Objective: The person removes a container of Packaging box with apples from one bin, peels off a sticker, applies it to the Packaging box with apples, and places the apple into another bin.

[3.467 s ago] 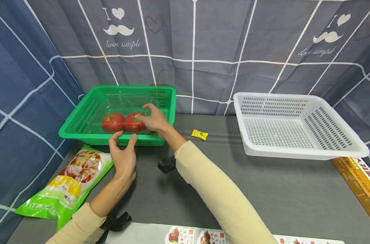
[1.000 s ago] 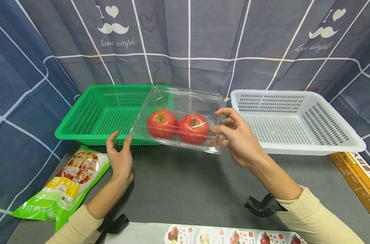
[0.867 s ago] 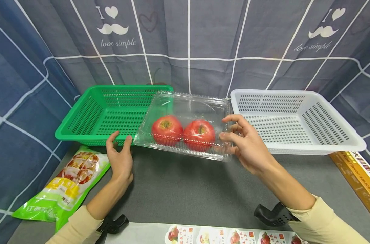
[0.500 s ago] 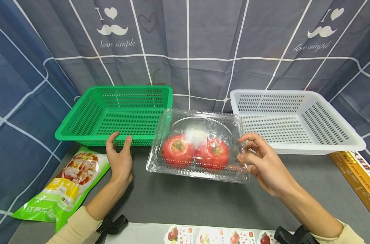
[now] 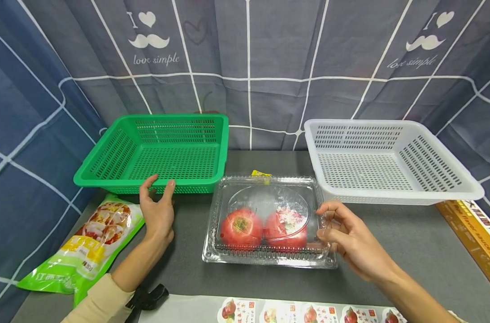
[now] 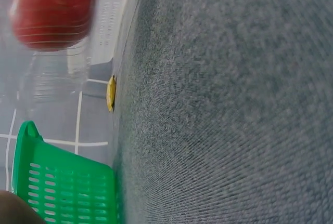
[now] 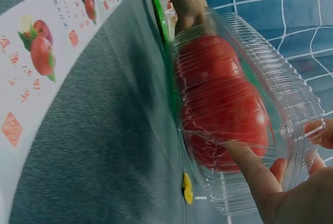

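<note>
On grey felt, right hand [image 5: 351,242] pinching ribbed clear clamshell [image 5: 269,222], left hand [image 5: 158,211] seemingly relaxed.

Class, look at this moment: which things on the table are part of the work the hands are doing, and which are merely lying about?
In the work:
clear box with two tomatoes, held by the right hand
green basket, left hand beside it

Lying about:
white basket
snack bag
yellow sachet
sticker strip
printed carton
</note>
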`<state>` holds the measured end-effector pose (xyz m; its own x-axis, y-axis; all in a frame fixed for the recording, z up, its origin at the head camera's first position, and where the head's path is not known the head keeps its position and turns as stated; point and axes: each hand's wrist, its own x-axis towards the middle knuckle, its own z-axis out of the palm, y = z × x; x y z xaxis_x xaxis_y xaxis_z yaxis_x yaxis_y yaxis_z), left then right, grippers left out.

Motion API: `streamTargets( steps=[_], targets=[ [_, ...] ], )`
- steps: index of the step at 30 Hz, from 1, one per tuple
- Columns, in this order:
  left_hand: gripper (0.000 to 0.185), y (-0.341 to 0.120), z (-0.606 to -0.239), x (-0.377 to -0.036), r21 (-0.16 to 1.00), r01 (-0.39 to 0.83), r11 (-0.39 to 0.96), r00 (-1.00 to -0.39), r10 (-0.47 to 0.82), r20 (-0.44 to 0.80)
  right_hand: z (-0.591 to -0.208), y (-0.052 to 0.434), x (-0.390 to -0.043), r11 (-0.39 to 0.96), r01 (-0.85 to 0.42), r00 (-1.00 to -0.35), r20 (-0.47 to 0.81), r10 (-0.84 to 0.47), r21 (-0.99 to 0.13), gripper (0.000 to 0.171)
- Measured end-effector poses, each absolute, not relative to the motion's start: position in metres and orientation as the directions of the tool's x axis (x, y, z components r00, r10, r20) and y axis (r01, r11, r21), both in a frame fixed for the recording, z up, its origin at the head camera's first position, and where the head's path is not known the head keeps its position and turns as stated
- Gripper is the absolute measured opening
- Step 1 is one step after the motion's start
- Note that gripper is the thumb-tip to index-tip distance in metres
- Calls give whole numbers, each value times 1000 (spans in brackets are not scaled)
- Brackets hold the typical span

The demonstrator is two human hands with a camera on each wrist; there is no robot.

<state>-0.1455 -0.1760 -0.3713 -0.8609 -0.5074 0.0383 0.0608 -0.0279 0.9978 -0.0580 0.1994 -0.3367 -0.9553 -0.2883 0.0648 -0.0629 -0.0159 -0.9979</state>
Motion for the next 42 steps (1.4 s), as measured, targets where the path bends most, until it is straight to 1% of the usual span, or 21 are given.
streamTargets(
  steps=[6,16,18,21,25,31,37,42],
  targets=[
    [55,-176,-371,-145,998,61,-27,-867,-496,40,-345,200,-55,-31,-61,-954,67,-292,-998,33],
    [55,-176,-369,-145,997,57,-49,-875,-483,26,-355,200,-65,47,33,-971,-43,-237,-998,35],
    [54,-176,-369,-144,997,54,-58,-877,-480,19,-356,200,-66,74,28,-972,-44,-233,-997,36],
    [55,-176,-369,-144,996,45,-73,-884,-468,5,-357,198,-68,148,10,-973,-44,-227,-989,38],
    [59,-178,-366,-144,995,30,-94,-895,-446,-15,-358,198,-68,235,-7,-973,-48,-227,-972,40],
    [59,-181,-362,-141,995,6,-102,-913,-406,-36,-357,201,-68,278,7,-968,-76,-238,-961,41],
    [57,-189,-356,-137,989,-22,-145,-934,-351,-72,-355,202,-68,323,2,-969,-81,-232,-946,40],
    [56,-196,-351,-130,984,-24,-176,-938,-337,-83,-354,202,-66,339,-1,-972,-78,-220,-941,42]
  ],
)
